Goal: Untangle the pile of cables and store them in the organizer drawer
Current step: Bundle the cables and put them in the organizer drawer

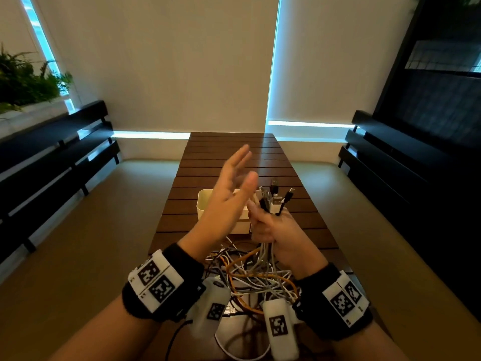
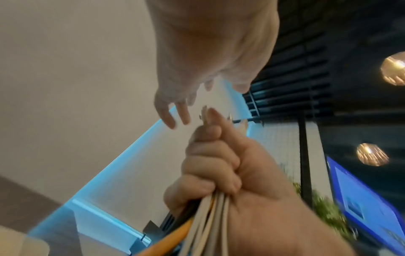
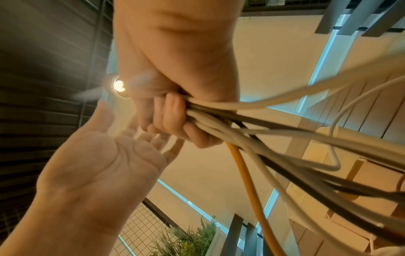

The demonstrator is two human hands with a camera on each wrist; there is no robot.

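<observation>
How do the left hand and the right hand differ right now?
The left hand is open, fingers straight, holding nothing; the right hand is fisted round a bundle of cables. The left hand's fingers reach higher in the head view; the right hand sits lower, with plugs sticking out above it. Both are raised over the wooden table, close together.

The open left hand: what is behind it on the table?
Behind the left hand stands a white organizer box on the table. The hand covers most of it, so its inside cannot be seen.
</observation>
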